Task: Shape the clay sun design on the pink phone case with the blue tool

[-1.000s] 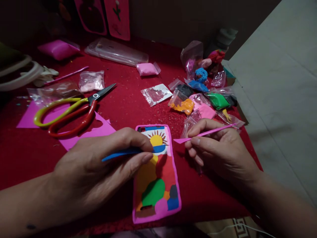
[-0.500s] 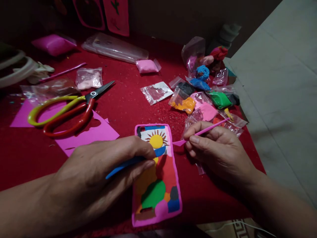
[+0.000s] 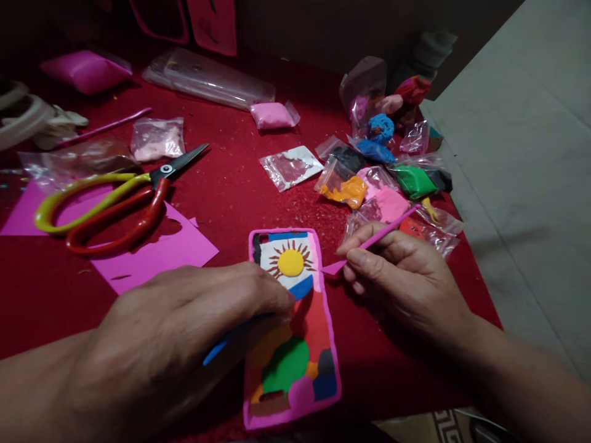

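The decorated case lies on the red-covered table, between the two hands and near the table's front edge. Its pink rim surrounds the coloured patches, with the yellow sun in the upper section.

Left hand: the grip is narrow and holds the blue tool. The thumb is hidden, so its exact placement cannot be told. Compared with one second ago, the hand is rolled further over, with more of its back facing up. The tool's blade, which then covered the lower part of the sun, now lies just below it, at the boundary of the white panel and the red patch. Contact with the surface cannot be confirmed.

Right hand: the grip is narrow, with thumb and fingers pinching the pink tool. The tool stands at a steeper slant than before. Its flat tip is at the right side of the rim; whether it touches cannot be told.

Effect of the change: the whole sun disc and most of its brown rays are exposed. In judgement, this gives a clear view of the sun panel and suggests that attention remains there. The scissors and the pink sheet lie to the left, out of both grips.
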`<state>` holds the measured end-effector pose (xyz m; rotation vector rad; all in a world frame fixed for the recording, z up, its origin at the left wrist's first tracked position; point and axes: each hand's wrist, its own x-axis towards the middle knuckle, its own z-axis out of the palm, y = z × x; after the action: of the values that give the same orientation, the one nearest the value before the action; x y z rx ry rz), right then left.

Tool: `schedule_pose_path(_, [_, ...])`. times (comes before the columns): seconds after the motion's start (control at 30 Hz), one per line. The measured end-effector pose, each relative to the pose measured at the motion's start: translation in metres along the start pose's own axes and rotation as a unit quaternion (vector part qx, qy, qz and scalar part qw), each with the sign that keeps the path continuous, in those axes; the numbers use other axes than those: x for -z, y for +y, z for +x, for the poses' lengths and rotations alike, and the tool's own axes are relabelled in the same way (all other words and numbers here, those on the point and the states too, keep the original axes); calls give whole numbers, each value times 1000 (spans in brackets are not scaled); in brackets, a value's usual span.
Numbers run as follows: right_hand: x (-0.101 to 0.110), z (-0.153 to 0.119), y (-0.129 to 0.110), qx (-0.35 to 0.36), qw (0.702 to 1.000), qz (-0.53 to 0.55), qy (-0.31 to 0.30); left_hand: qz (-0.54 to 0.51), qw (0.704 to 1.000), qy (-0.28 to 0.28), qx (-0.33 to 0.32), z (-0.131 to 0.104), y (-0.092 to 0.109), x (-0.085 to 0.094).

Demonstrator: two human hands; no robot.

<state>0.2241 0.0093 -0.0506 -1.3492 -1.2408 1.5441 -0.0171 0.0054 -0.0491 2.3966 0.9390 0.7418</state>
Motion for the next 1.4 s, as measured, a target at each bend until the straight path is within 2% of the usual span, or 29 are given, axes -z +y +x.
schedule_pose_path(0.1, [-2, 1, 0, -2, 1000, 23, -1, 28, 999, -17, -40, 0, -2, 0])
schedule_pose_path(0.23, [-4, 3, 1, 3, 1000, 30, -7, 37, 998, -10, -45, 0, -5, -3])
schedule_pose_path(0.5, [-3, 6, 0, 31, 999, -25, -15, 47, 997, -13, -57, -2, -6, -4])
schedule_pose_path(0.63, [-2, 7, 1, 35, 999, -38, -13, 39, 997, -39, -48, -3, -9, -3])
schedule_pose_path(1.13, [-4, 8, 1, 49, 998, -32, -19, 32, 999, -33, -22, -2, -7, -3])
schedule_pose_path(1.27, [-4, 8, -1, 40, 999, -24, -21, 38, 998, -47, -26, -4, -7, 0])
schedule_pose_path(1.4, [-5, 9, -1, 24, 999, -11, -20, 43, 998, -36, -23, -7, -7, -1])
